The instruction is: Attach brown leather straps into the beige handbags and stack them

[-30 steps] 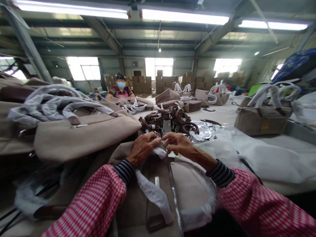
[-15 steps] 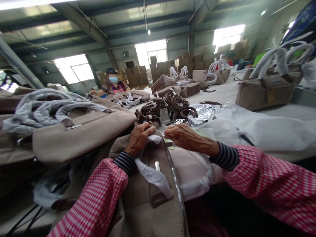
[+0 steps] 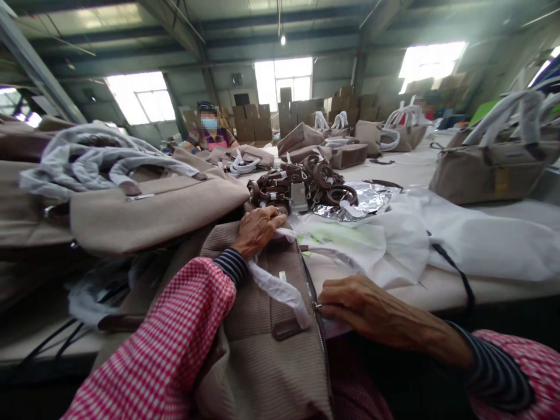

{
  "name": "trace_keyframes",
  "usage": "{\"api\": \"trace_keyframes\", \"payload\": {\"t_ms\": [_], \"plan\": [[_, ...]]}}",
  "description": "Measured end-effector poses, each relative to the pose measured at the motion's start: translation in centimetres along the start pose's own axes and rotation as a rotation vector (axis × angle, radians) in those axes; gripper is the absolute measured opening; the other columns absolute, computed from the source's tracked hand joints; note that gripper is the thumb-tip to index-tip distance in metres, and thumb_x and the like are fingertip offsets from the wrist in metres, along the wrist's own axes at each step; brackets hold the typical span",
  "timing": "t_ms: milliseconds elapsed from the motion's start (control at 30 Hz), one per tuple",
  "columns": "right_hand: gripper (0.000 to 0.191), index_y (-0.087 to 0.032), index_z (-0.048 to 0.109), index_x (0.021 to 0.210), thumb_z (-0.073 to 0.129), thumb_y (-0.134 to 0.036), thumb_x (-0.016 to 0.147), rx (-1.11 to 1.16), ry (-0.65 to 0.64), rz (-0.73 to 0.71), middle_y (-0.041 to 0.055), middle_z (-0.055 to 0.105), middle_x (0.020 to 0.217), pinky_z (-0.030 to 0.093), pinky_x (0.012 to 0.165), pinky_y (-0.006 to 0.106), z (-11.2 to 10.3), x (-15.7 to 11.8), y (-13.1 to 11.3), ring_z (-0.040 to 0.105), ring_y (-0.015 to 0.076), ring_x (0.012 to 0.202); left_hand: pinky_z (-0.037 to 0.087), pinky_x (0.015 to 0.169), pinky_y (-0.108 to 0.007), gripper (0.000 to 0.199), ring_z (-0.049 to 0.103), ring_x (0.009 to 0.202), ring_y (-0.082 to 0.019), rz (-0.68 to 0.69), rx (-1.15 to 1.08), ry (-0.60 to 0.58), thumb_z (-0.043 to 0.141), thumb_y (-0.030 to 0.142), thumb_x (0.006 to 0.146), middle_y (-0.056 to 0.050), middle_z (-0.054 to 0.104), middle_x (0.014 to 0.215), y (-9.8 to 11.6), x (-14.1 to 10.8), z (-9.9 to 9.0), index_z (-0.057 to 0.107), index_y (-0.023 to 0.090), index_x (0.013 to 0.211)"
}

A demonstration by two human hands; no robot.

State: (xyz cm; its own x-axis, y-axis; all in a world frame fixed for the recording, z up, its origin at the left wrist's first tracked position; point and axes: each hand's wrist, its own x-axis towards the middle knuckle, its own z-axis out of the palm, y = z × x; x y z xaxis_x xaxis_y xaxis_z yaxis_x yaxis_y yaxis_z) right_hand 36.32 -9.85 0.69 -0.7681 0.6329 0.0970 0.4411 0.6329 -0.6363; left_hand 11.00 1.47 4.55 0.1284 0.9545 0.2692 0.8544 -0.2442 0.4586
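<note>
A taupe ribbed handbag (image 3: 258,326) lies before me, its far end against the table edge. Its handle (image 3: 284,291) is wrapped in white paper. My left hand (image 3: 258,230) is closed over the bag's far end, fingers curled round the fabric beside the zipper's end. At the bag's right side my right hand (image 3: 354,306) pinches a small metal zipper pull (image 3: 317,305) on the dark zipper (image 3: 310,277). The tips of the right fingers are partly hidden.
Brown straps with buckles (image 3: 301,181) lie piled beyond the bag, next to silver foil (image 3: 376,198). More handbags sit left (image 3: 161,216) and right (image 3: 468,175). White sheeting (image 3: 481,239) covers the table at right. A masked person (image 3: 210,131) is across the table.
My right hand has moved from the bag's far end toward me along the zipper, with the pull. My left hand keeps its hold on the far end. The view has shifted slightly.
</note>
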Motion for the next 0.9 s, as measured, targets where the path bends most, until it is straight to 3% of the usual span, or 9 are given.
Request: {"api": "trace_keyframes", "payload": {"t_ms": [200, 433, 567, 700, 800, 900], "plan": [[0.022, -0.018, 0.070, 0.090, 0.062, -0.035, 0.100, 0.329, 0.256, 0.187, 0.0013, 0.067, 0.083, 0.042, 0.067, 0.027, 0.0, 1.5, -0.1, 0.058, 0.0149, 0.074, 0.039, 0.072, -0.031, 0.029, 0.065, 0.078, -0.023, -0.066, -0.018, -0.012, 0.056, 0.045, 0.096, -0.003, 0.071, 0.078, 0.2, 0.0, -0.5, 0.070, 0.021, 0.084], [0.026, -0.017, 0.065, 0.077, 0.068, -0.038, 0.092, 0.309, 0.212, 0.315, -0.0001, 0.063, 0.070, 0.036, 0.058, 0.025, 1.2, 3.1, 0.4, 0.054, 0.0129, 0.065, 0.037, 0.071, -0.031, 0.028, 0.065, 0.078, -0.022, -0.089, -0.016, -0.013, 0.058, 0.043, 0.095, -0.002, 0.070, 0.076, 0.4, 0.0, -0.4, 0.068, 0.022, 0.079], [0.031, -0.017, 0.060, 0.066, 0.073, -0.040, 0.082, 0.497, 0.229, 0.412, -0.0028, 0.055, 0.057, 0.027, 0.049, 0.024, 1.4, 4.0, 1.1, 0.043, 0.0094, 0.052, 0.038, 0.072, -0.031, 0.028, 0.066, 0.079, -0.023, -0.101, -0.015, -0.011, 0.058, 0.044, 0.095, -0.002, 0.071, 0.076, 0.3, 0.1, -0.4, 0.068, 0.022, 0.080], [0.024, -0.017, 0.062, 0.073, 0.076, -0.037, 0.072, 0.661, 0.291, 0.499, -0.0048, 0.054, 0.055, 0.022, 0.044, 0.023, 1.6, 4.8, 0.6, 0.038, 0.0077, 0.046, 0.040, 0.073, -0.032, 0.026, 0.068, 0.083, -0.024, -0.107, 0.002, -0.015, 0.059, 0.042, 0.096, -0.003, 0.074, 0.082, 0.5, 0.1, -0.5, 0.071, 0.023, 0.083], [0.023, -0.019, 0.057, 0.072, 0.075, -0.032, 0.069, 0.792, 0.253, 0.498, -0.0088, 0.045, 0.051, 0.020, 0.044, 0.022, 1.7, 5.1, -0.5, 0.032, 0.0071, 0.045, 0.042, 0.076, -0.032, 0.027, 0.069, 0.088, -0.024, -0.088, 0.027, -0.006, 0.058, 0.041, 0.098, -0.004, 0.076, 0.088, 0.5, 0.1, -0.4, 0.072, 0.023, 0.084], [0.027, -0.020, 0.047, 0.063, 0.073, -0.025, 0.069, 0.785, 0.231, 0.418, -0.0079, 0.040, 0.054, 0.019, 0.047, 0.022, 2.0, 5.2, -1.0, 0.031, 0.0071, 0.051, 0.044, 0.080, -0.035, 0.026, 0.068, 0.093, -0.026, -0.030, 0.082, 0.024, 0.059, 0.040, 0.099, -0.006, 0.076, 0.091, 0.5, 0.1, -0.3, 0.074, 0.022, 0.089]]}}
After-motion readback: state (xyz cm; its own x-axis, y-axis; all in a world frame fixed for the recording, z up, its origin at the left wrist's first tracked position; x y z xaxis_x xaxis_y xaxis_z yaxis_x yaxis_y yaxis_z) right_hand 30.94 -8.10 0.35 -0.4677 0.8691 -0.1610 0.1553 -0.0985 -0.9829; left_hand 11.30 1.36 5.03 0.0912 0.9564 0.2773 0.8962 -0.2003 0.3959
